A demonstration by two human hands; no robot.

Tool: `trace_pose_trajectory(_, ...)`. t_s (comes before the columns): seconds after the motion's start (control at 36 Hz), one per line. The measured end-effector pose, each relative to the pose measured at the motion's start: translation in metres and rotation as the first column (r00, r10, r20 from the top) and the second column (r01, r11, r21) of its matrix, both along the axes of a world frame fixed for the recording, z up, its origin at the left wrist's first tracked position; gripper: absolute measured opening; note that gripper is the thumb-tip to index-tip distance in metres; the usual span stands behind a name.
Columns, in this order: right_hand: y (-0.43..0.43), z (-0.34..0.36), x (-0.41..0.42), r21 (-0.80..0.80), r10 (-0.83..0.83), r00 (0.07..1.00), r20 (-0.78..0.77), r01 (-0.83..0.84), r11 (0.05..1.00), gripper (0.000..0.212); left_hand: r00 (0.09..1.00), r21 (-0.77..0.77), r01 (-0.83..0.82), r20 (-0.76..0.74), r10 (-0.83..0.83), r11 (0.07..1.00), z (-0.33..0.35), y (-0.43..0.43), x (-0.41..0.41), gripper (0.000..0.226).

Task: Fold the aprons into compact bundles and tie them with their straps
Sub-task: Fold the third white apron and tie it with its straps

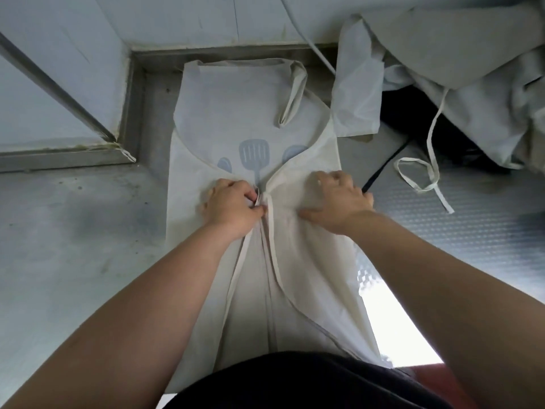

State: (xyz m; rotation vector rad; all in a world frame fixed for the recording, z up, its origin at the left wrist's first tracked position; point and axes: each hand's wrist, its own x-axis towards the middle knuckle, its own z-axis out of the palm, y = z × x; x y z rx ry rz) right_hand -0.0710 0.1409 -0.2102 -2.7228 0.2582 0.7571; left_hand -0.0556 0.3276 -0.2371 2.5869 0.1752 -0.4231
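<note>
Apron (pixel 236 113) long axis runs near-to-far on worktop (pixel 73 231), bib at far edge. L hand (pixel 233 202) pinches its centre seam; R hand (pixel 339 199) presses right flap, not gripping.

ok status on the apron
Left hand pinches apron at centre, right hand presses it flat. Sides folded in, untied. Clear of apron pile at right.

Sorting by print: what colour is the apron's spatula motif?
The spatula motif is pale blue on the cream apron; head view.
</note>
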Motion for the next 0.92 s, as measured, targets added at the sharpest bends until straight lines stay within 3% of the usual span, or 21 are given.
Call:
trace_pose_trajectory(0.11,-0.013,-0.003,-0.009,0.097,-0.150,0.988,-0.041,0.154,0.983,0.091,0.999,-0.007,-0.031,0.034,0.031,0.999,-0.001,0.000,0.003,0.029)
trace_pose_trajectory(0.25,-0.015,-0.008,-0.003,0.218,-0.121,0.992,0.045,0.109,0.970,0.074,0.986,0.042,-0.082,0.149,0.075,0.996,0.000,-0.002,0.003,0.042)
trace_pose_trajectory(0.39,-0.008,-0.011,0.007,0.043,-0.035,0.980,0.198,0.027,0.999,0.051,0.922,0.075,0.017,0.386,-0.044,0.997,0.000,-0.002,-0.019,0.036)
trace_pose_trajectory(0.47,-0.006,-0.012,0.006,-0.033,0.051,0.975,0.216,-0.044,0.998,0.043,0.934,0.015,0.167,0.317,-0.163,0.986,-0.004,0.004,-0.043,0.018)
trace_pose_trajectory(0.61,-0.005,-0.013,-0.015,-0.018,0.211,0.962,0.175,-0.211,0.977,0.059,0.946,0.064,0.267,0.172,-0.274,0.962,-0.005,0.013,-0.078,0.061)
trace_pose_trajectory(0.69,-0.008,-0.013,-0.034,-0.086,0.365,0.929,0.062,-0.360,0.929,0.083,0.935,0.111,0.334,0.090,-0.344,0.936,-0.004,0.015,-0.085,0.065)
trace_pose_trajectory(0.78,-0.013,-0.017,-0.052,-0.121,0.371,0.928,0.024,-0.366,0.923,0.089,0.934,0.118,0.327,0.110,-0.340,0.938,-0.005,0.015,-0.087,0.068)
trace_pose_trajectory(0.92,-0.013,-0.021,-0.078,-0.292,0.346,0.937,0.043,-0.319,0.902,0.078,0.962,0.130,0.153,0.207,-0.178,0.980,0.001,0.019,-0.106,0.066)
